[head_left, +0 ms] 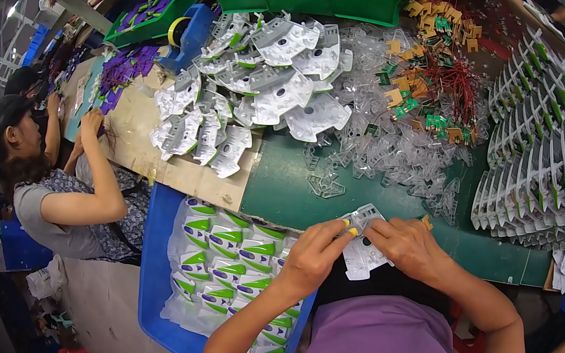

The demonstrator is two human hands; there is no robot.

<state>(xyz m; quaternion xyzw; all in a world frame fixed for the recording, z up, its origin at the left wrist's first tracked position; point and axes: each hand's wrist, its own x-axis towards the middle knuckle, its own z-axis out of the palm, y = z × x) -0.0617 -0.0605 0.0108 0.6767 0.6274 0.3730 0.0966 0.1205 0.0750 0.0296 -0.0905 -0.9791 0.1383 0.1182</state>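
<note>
A white plastic housing shell (363, 259) is held at the bench's front edge, right in front of my chest. My left hand (311, 258) pinches its left side, with yellow coverings on the thumb and a fingertip. My right hand (407, 247) is closed over the shell's upper right, and its fingers hide what they press there. A small orange-yellow piece (427, 222) shows just past the right hand's knuckles; whether it is held cannot be made out. Beyond my hands lies a heap of clear plastic parts (400, 144) on the green mat (281, 184).
White shells (281, 94) are piled left of the clear parts. Orange-and-green circuit boards (430, 119) with red wires lie behind. Stacked shells (554, 162) rise at the right. A green bin (304, 2) stands at the back. A blue crate (151, 289) holds finished-looking white-green units. A co-worker (63, 192) sits left.
</note>
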